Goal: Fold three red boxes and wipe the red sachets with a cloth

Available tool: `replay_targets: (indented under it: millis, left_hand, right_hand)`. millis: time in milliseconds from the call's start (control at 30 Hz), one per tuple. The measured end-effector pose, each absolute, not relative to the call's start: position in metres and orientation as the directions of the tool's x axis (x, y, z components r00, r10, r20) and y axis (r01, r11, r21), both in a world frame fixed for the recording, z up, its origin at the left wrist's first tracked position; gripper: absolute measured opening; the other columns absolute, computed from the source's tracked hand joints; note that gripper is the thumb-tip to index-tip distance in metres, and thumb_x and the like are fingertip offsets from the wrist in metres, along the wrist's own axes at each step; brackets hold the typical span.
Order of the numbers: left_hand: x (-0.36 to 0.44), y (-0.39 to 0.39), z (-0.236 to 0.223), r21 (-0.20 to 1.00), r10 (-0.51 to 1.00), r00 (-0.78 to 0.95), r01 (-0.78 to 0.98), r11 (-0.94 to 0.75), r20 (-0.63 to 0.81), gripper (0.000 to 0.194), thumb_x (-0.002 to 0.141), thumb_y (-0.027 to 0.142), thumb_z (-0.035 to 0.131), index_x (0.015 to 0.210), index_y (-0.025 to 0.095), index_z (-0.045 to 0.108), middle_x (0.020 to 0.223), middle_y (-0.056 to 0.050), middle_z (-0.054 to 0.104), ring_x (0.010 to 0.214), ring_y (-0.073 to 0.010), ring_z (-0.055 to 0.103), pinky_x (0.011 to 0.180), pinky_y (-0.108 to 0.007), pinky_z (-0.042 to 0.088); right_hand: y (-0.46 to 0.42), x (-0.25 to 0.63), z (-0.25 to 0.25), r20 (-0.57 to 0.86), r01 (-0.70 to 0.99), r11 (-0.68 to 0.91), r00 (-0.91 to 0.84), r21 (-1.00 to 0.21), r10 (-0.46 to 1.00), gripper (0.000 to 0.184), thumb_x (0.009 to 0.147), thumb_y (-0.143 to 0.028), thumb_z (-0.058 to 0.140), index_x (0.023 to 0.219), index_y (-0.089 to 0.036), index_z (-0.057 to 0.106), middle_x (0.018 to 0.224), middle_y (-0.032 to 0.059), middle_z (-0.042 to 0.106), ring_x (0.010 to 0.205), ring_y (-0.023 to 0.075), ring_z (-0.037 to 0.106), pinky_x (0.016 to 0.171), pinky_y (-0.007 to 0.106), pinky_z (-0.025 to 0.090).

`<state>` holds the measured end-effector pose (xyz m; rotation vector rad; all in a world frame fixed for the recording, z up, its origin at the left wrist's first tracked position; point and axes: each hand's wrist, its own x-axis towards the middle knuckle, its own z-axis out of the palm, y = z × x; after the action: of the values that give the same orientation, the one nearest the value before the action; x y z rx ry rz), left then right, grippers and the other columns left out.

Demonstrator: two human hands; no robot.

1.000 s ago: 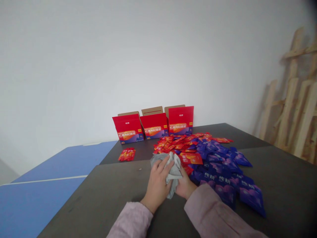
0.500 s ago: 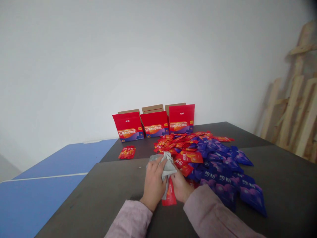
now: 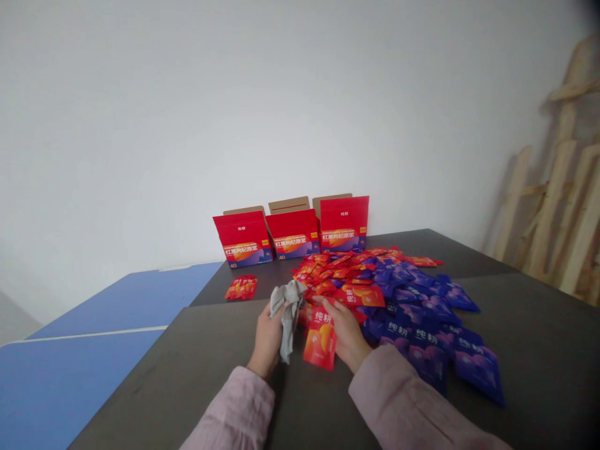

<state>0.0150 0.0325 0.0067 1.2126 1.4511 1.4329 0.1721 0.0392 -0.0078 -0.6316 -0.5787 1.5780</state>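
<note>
In my left hand (image 3: 268, 337) is a crumpled grey cloth (image 3: 288, 306), its loose end hanging down. My right hand (image 3: 345, 331) pinches the top of a red sachet (image 3: 320, 339), which hangs with its printed front toward me and apart from the cloth. Just behind my right hand lies a heap of red sachets (image 3: 337, 267). Blue-purple sachets (image 3: 424, 331) spread out to the right of it, some overlapping. A small stack of red sachets (image 3: 242, 288) lies by itself on the dark table, beyond my left hand.
Three red and blue cartons, a left one (image 3: 244, 240), a middle one (image 3: 294, 234) and a right one (image 3: 344, 225), stand with raised flaps against the wall. A blue table (image 3: 107, 331) adjoins the dark table (image 3: 187, 375) at left. Wooden slats (image 3: 553, 200) lean at right.
My hands have moved apart. The cloth has come off the red sachet and shifted left with my left hand, while the sachet now shows its front in my right hand.
</note>
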Motion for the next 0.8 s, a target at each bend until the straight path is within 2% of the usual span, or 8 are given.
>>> replay_targets:
  millis: [67,133,333,467,533,600,700,800]
  left_hand:
    - [0.023,0.025,0.009,0.999,0.984,-0.174,-0.017,-0.031,0.027,0.065,0.075,0.057,0.072,0.121,0.011,0.068,0.105,-0.014,0.077,0.096,-0.0290,0.071,0.084,-0.037,0.055]
    - [0.031,0.018,0.011,0.999,0.996,-0.087,-0.040,-0.006,0.003,0.064,0.073,0.056,0.075,0.119,0.011,0.069,0.103,-0.013,0.077,0.094,-0.0284,0.072,0.082,-0.036,0.055]
    - [0.046,0.007,0.013,0.984,0.991,0.132,0.173,-0.031,0.008,0.052,0.067,0.038,0.083,0.112,0.015,0.072,0.105,-0.009,0.077,0.095,-0.0259,0.071,0.086,-0.034,0.054]
    - [0.048,0.008,0.011,0.940,0.990,0.138,0.335,-0.060,0.014,0.039,0.067,0.024,0.079,0.104,0.016,0.073,0.096,-0.007,0.078,0.088,-0.0245,0.070,0.081,-0.033,0.054]
    - [0.048,0.009,0.012,0.912,0.995,0.072,0.397,-0.098,0.076,0.036,0.071,0.024,0.075,0.106,0.017,0.072,0.096,-0.005,0.077,0.087,-0.0228,0.070,0.081,-0.032,0.053]
    - [0.047,0.009,0.013,0.856,0.983,-0.008,0.493,-0.154,0.182,0.032,0.075,0.023,0.071,0.106,0.018,0.070,0.094,-0.004,0.076,0.086,-0.0213,0.069,0.081,-0.032,0.051]
    - [0.045,0.008,0.013,0.718,0.930,-0.051,0.652,-0.246,0.365,0.019,0.080,0.020,0.065,0.098,0.019,0.068,0.092,-0.004,0.073,0.088,-0.0211,0.068,0.082,-0.033,0.050]
    - [0.043,0.007,0.011,0.592,0.855,-0.011,0.726,-0.350,0.519,0.018,0.082,0.018,0.063,0.099,0.020,0.068,0.099,-0.007,0.071,0.097,-0.0237,0.066,0.089,-0.037,0.050]
  right_hand:
    - [0.044,0.178,-0.006,-0.054,-0.718,-0.030,0.011,-0.695,0.998,0.036,0.063,-0.040,0.086,0.090,-0.020,0.074,0.085,0.0059,0.078,0.086,0.0274,0.074,0.080,0.041,0.056]
    - [0.046,0.182,-0.006,-0.060,-0.731,-0.008,0.045,-0.682,0.997,0.036,0.064,-0.041,0.085,0.091,-0.021,0.074,0.086,0.0052,0.078,0.087,0.0277,0.073,0.078,0.041,0.057]
    - [0.048,0.183,-0.010,-0.014,-0.660,0.086,0.144,-0.746,0.989,0.031,0.066,-0.045,0.083,0.084,-0.020,0.074,0.085,0.0038,0.076,0.083,0.0232,0.070,0.076,0.035,0.054]
    - [0.050,0.180,-0.012,0.039,-0.594,0.131,0.166,-0.794,0.985,0.032,0.071,-0.046,0.079,0.088,-0.020,0.072,0.090,0.0040,0.074,0.084,0.0210,0.068,0.078,0.033,0.053]
    - [0.050,0.177,-0.013,0.065,-0.567,0.167,0.197,-0.806,0.978,0.037,0.071,-0.043,0.079,0.100,-0.022,0.069,0.094,0.0032,0.074,0.088,0.0215,0.068,0.081,0.034,0.052]
    - [0.046,0.174,-0.013,0.090,-0.538,0.190,0.207,-0.821,0.974,0.056,0.071,-0.039,0.081,0.121,-0.025,0.062,0.099,0.0025,0.074,0.092,0.0217,0.068,0.085,0.036,0.052]
    - [0.035,0.167,-0.010,0.126,-0.567,0.154,0.088,-0.809,0.988,0.083,0.072,-0.035,0.082,0.145,-0.031,0.043,0.119,0.0036,0.071,0.107,0.0215,0.066,0.096,0.038,0.049]
    - [0.026,0.160,-0.006,0.080,-0.655,0.024,-0.056,-0.756,0.995,0.080,0.074,-0.037,0.082,0.144,-0.035,0.044,0.133,0.0006,0.066,0.122,0.0194,0.060,0.105,0.035,0.044]
